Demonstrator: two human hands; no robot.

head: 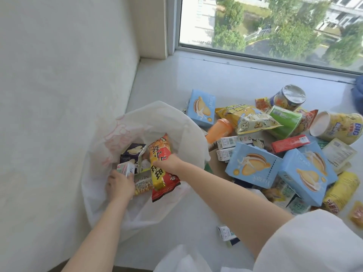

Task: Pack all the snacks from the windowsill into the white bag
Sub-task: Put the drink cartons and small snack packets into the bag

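Observation:
The white bag (157, 118) lies open on the windowsill at the left, its mouth facing me. Inside it my right hand (169, 163) grips a red and yellow snack packet (160, 154). My left hand (119, 185) reaches into the bag too and holds a small white carton (125, 167). A dark purple biscuit box (132, 152) and a patterned packet (143, 185) lie deeper in the bag. To the right, a pile of snacks covers the sill: light blue biscuit boxes (253, 165), a yellow chip bag (247, 118), a green cup (284, 122) and a yellow tub (337, 126).
The windowsill (169, 81) meets a white wall on the left and the window frame (255, 55) at the back. A small carton (225, 232) lies alone near the front edge. My white sleeve (314, 242) fills the lower right corner. Something blue (358, 95) pokes in at the right edge.

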